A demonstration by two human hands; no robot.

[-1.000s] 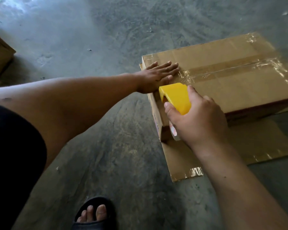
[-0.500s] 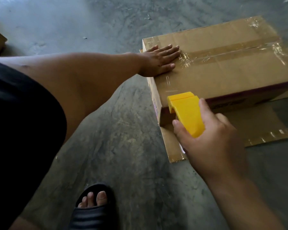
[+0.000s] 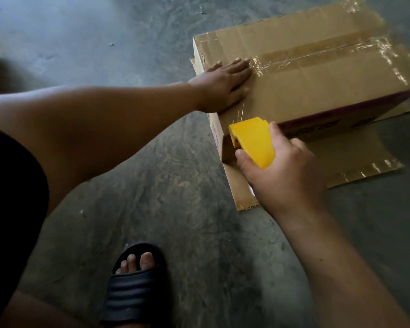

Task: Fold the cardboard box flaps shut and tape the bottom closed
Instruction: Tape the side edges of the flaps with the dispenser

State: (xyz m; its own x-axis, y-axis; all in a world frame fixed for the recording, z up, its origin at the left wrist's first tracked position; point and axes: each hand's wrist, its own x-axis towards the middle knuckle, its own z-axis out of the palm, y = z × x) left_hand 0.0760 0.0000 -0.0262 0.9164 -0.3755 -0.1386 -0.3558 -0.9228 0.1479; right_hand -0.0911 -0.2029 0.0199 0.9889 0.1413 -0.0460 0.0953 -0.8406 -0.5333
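I have the box (image 3: 317, 74) in the upper right of the frame, flaps folded down, sitting on a flat cardboard sheet (image 3: 355, 159) on the concrete floor (image 3: 152, 185). Clear tape (image 3: 313, 56) already runs along the centre seam, and a fresh strip seems to cross the near-left corner, where thin glints show just above the dispenser (image 3: 252, 140).

My left hand (image 3: 223, 85) lies flat on the top near the left edge, fingers straight and together, pressing the panel down. My right hand (image 3: 282, 176) is wrapped round the yellow dispenser, thumb on one side and fingers on the other, its nose against the box's near-left corner, just below the top edge.

To do this step well, I judge I should keep the left palm bearing down so the box cannot slide, draw the tape a little further down the side wall, then tilt the dispenser so its blade bites and cuts cleanly, and rub the tail flat.

There is dark printing on the side under a purple band, and some small marks on the left wall; both are too blurred to read.
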